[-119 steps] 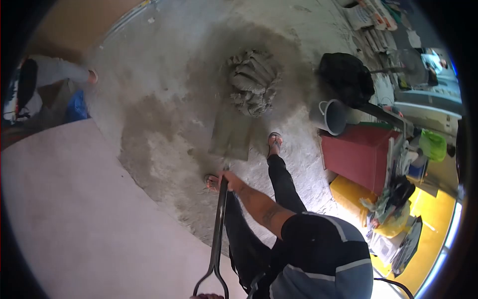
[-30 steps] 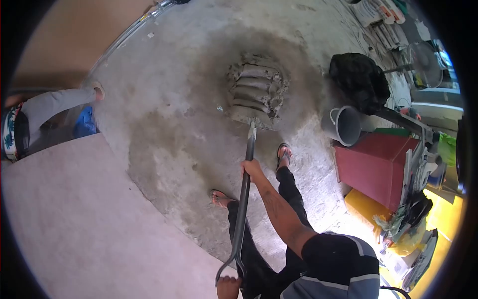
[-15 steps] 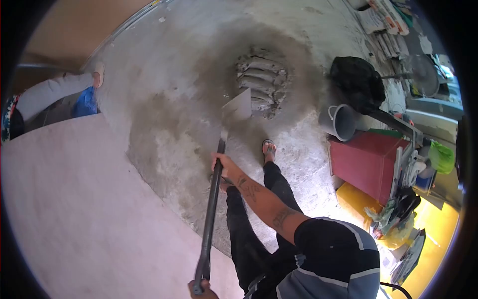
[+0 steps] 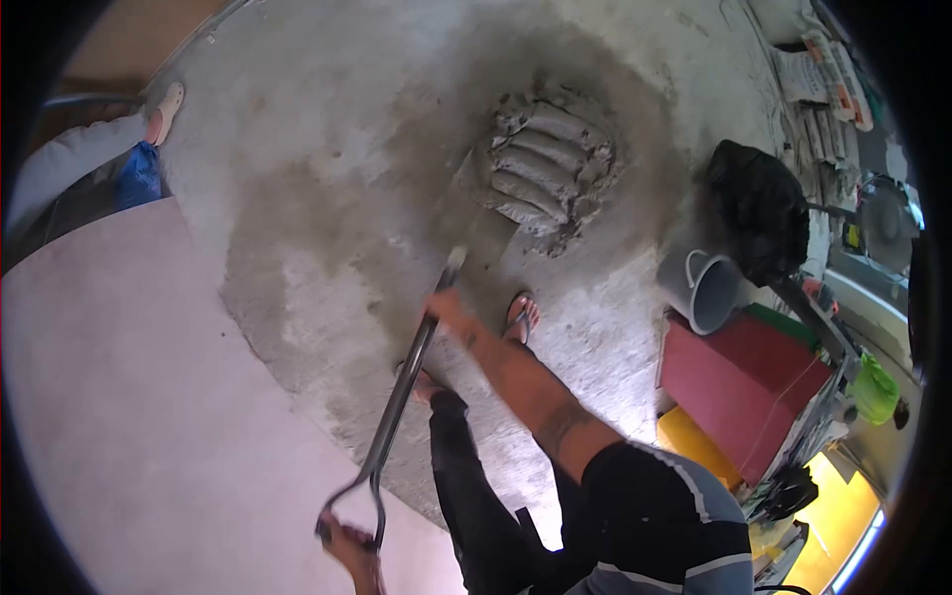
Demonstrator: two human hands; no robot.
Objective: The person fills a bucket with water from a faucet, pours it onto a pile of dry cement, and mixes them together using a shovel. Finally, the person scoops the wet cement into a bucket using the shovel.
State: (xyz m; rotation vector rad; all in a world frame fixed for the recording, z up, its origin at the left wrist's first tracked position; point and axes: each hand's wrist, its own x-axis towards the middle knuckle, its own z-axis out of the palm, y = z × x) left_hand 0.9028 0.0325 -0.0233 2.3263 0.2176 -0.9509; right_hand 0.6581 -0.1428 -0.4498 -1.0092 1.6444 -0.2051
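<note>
A long-shafted shovel with a dark metal Y-shaped handle [image 4: 405, 392] slants from lower left to upper right, blade toward the grey wet mortar mound [image 4: 550, 164], left hand [image 4: 349, 545] closed on its grip end, right hand [image 4: 448, 305] wrapping its shaft.

No legible text, brand, number or sign observed. Orange markings on the pale sacks [image 4: 838, 81], beyond the black bag [image 4: 759, 210], are unreadable.

the box [image 4: 739, 392] is red, the shirt [image 4: 650, 496] black and gray with white stripes.
</note>
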